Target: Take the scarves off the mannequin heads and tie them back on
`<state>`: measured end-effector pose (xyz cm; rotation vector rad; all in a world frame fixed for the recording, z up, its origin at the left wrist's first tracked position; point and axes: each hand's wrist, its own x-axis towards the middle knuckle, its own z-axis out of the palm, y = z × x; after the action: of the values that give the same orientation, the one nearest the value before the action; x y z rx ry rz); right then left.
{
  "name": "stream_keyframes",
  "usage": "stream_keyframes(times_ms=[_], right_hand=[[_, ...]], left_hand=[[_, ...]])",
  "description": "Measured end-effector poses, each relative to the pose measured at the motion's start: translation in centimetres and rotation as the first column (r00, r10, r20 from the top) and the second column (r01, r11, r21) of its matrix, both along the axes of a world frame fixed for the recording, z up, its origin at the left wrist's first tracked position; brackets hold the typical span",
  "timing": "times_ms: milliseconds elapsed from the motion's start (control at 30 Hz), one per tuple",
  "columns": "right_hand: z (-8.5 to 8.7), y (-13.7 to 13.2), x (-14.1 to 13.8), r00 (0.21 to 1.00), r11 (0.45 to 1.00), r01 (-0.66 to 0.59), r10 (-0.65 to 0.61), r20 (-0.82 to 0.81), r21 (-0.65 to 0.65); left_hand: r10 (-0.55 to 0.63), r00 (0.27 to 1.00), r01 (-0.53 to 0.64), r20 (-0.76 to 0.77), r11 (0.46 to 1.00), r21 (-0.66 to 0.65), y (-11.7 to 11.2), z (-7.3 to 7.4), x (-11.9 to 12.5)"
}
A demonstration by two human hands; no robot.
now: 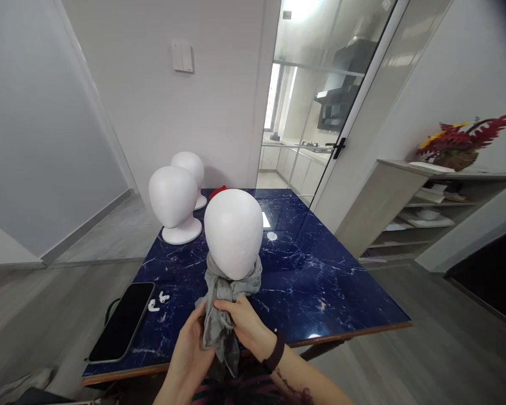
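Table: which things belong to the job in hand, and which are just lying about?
Seemingly in the job:
grey scarf, held in the fingers
front white head, scarf around its neck

Probably just lying about:
phone
white earbuds
two other white heads
red thing, unclear

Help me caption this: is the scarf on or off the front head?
On: the scarf wraps below the front head, showing at both sides.

Left of the left grip [193, 340]: dark-screened phone [124, 320] on counter [316, 287], earbuds [153, 306] just beside it. Beyond: nearer white head [172, 197], rear white head [190, 167], red item [216, 192] partly hidden. Well right of the right grip [248, 324]: shelf unit [375, 197], red-leaved arrangement [455, 143] on top. Beyond: glass door [303, 112].
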<state>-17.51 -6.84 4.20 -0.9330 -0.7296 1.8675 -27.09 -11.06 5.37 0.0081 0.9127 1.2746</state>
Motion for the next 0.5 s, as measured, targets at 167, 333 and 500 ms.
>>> stream_keyframes(times_ms=[167, 333, 500], right_hand=[[-0.8, -1.4, 0.2, 0.998, 0.997, -0.003, -0.002, -0.057, -0.080], [-1.8, -2.1, 0.6, 0.979, 0.986, 0.164, -0.167, -0.120, -0.034], [-2.8, -1.9, 0.6, 0.943, 0.951, 0.309, -0.306, -0.129, 0.003]], left_hand=[[0.273, 0.957, -0.275, -0.095, 0.962, -0.007, 0.5, -0.2, -0.7], [0.447, 0.831, -0.416, -0.331, 0.895, 0.161, 0.2, -1.3, -1.0], [0.563, 0.687, -0.452, -0.459, 0.826, 0.337, -0.2, -2.6, -0.3]])
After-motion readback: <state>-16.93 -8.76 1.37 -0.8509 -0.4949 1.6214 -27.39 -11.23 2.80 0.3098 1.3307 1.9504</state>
